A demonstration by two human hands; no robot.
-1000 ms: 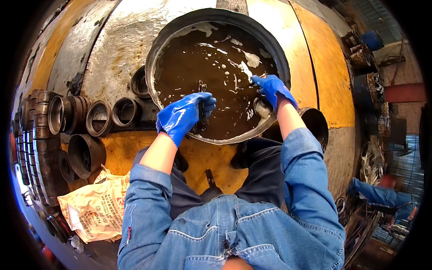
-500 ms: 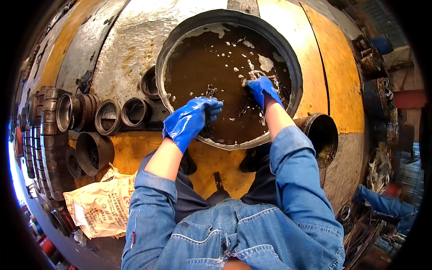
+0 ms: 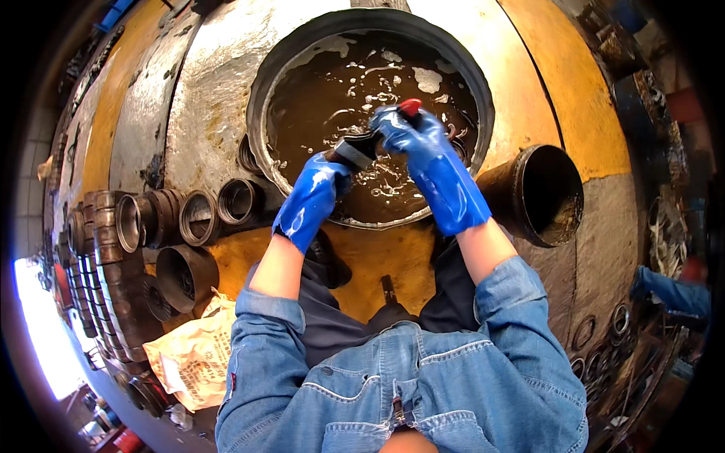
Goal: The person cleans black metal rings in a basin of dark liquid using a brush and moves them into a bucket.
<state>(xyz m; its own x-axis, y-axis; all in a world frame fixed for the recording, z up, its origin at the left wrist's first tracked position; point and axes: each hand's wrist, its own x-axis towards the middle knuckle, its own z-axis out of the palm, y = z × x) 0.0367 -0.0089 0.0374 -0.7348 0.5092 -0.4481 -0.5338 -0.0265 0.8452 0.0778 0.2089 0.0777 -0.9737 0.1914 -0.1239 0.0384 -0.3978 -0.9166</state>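
Observation:
Both my hands wear wet blue rubber gloves and are raised over a round black tub (image 3: 258,113) of murky brown liquid. My left hand (image 3: 310,195) is closed around a dark metal part (image 3: 353,153) with a paler grey band. My right hand (image 3: 436,170) is closed at the part's far right end, on a tool with a red end (image 3: 410,107) sticking out beyond the fingers. The rest of that tool is hidden in the glove, and motion smears the fingers a little. Foam (image 3: 427,79) and ripples lie on the liquid.
Right of the tub, a large dark cylinder (image 3: 529,198) lies on its side. Metal rings (image 3: 236,202) and stacked ring-shaped parts (image 3: 113,272) line the left. A paper sack (image 3: 192,355) lies near my left elbow. Another person's blue sleeve (image 3: 672,293) shows at far right.
My left hand has lifted the dark part out of the liquid. My right hand has come up and left to meet it, bringing the red-ended tool into view. The liquid is more rippled.

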